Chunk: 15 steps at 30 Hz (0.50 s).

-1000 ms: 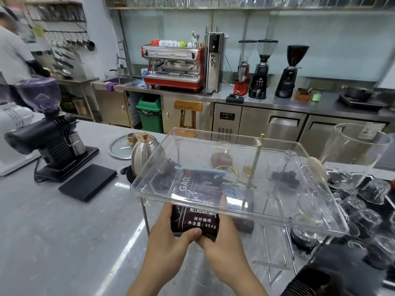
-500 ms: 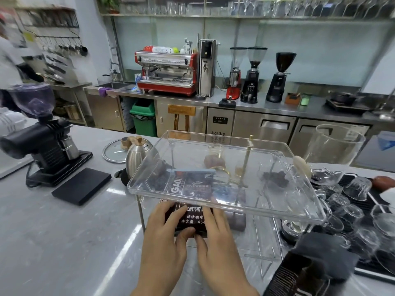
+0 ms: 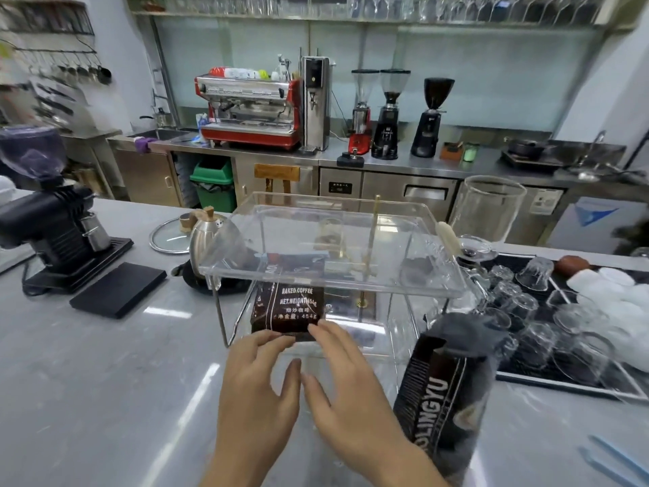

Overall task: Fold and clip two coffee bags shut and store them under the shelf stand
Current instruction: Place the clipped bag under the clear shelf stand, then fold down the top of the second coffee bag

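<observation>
Head view: first coffee bag sitting under the clear shelf stand, both hands at its near edge

I am looking down at a grey stone-look counter [image 3: 87, 381] through the head camera. A dark brown foil coffee bag with white printed text [image 3: 288, 309] is lying flat beneath the transparent acrylic shelf stand on thin metal legs [image 3: 330, 279]. Its long axis is running straight away from me, bottom edge nearest, far end reaching back under the tray.

My left hand [image 3: 258, 388] and right hand [image 3: 346, 384] are hovering side by side just in front of that near edge. Both are open with fingers spread and holding nothing. The left fingertips [image 3: 270, 337] are touching or almost touching the bag's bottom edge, and the right fingertips [image 3: 318, 330] are at its right corner; I cannot tell whether they are pressing on it.

A second coffee bag, tall, black and grey with gold lettering [image 3: 446, 391], is standing upright on the counter just beside my right hand, outside the stand. Its top is looking crumpled, and I cannot see a clip on it. I am judging the right hand to be the nearer one for reaching it, to the right and slightly toward me.
</observation>
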### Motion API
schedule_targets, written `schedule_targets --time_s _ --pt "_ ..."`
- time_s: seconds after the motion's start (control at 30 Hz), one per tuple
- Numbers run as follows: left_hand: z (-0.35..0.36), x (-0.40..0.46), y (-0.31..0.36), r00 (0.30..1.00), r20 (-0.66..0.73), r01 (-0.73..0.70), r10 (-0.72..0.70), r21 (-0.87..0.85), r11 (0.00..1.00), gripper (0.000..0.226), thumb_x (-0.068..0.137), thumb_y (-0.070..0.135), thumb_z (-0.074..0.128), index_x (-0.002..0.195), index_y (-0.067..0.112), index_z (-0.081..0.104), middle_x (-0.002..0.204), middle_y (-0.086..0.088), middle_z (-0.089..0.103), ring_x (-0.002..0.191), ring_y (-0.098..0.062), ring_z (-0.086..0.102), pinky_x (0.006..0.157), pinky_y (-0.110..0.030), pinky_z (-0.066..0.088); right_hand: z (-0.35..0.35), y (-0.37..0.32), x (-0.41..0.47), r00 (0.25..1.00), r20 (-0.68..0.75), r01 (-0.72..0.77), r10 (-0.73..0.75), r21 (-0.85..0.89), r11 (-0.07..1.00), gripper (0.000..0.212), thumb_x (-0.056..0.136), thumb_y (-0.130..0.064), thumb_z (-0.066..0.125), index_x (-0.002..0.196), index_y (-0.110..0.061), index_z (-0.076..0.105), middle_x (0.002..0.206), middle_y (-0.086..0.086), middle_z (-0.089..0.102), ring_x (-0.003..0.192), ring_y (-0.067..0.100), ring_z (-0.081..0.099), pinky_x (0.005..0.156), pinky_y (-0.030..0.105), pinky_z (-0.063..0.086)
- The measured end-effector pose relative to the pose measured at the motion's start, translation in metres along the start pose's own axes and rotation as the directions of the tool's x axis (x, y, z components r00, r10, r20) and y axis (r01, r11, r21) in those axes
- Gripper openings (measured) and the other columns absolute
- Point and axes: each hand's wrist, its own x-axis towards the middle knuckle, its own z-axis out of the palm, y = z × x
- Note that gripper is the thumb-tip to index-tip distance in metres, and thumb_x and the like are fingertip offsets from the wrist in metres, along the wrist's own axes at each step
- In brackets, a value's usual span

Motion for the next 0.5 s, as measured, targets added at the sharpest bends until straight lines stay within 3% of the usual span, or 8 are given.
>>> schedule_targets --time_s 0.07,0.17,0.33,0.5 --pt "-0.002 -0.012 0.005 0.999 0.030 0.023 -0.021 -0.063 0.998 0.025 0.078 0.019 0.071 0.103 0.021 0.071 0.106 0.009 0.062 0.102 -0.007 0.056 0.089 -0.014 0.039 -0.009 -0.002 -0.018 0.999 -0.034 0.042 -0.041 0.031 0.999 0.050 0.096 -0.030 0.051 0.144 -0.031 0.037 0.149 -0.024 0.030 0.139 -0.015 0.015 0.113 0.004 0.014" --pt "-0.004 -0.026 0.013 0.996 0.065 0.065 -0.056 -0.131 0.989 0.021 0.077 0.027 0.065 0.097 0.026 0.072 0.100 0.015 0.064 0.097 -0.005 0.061 0.085 -0.007 0.041 -0.021 -0.002 -0.040 0.987 -0.116 0.115 -0.109 0.046 0.992 0.040 0.092 -0.026 0.058 0.131 -0.027 0.054 0.134 -0.018 0.053 0.131 -0.007 0.041 0.109 0.016 0.034" --pt "0.005 -0.043 0.034 0.993 0.096 0.089 -0.072 -0.182 0.979 0.015 0.077 0.031 0.067 0.090 0.032 0.073 0.092 0.017 0.068 0.092 -0.005 0.066 0.080 -0.031 0.053 -0.051 0.009 -0.075 0.956 -0.267 0.157 -0.125 0.104 0.982 0.024 0.086 -0.019 0.065 0.109 -0.023 0.069 0.104 -0.014 0.069 0.101 -0.002 0.064 0.087 0.013 0.049" --pt "0.012 -0.052 0.062 0.987 0.145 0.112 -0.074 -0.278 0.954 0.009 0.075 0.026 0.071 0.082 0.031 0.074 0.091 0.019 0.070 0.086 -0.001 0.067 0.076 -0.014 0.050 -0.079 0.024 -0.101 0.939 -0.343 0.105 -0.038 0.180 0.978 0.021 0.080 -0.013 0.070 0.098 -0.023 0.075 0.093 -0.015 0.074 0.088 0.000 0.070 0.077 0.013 0.053"
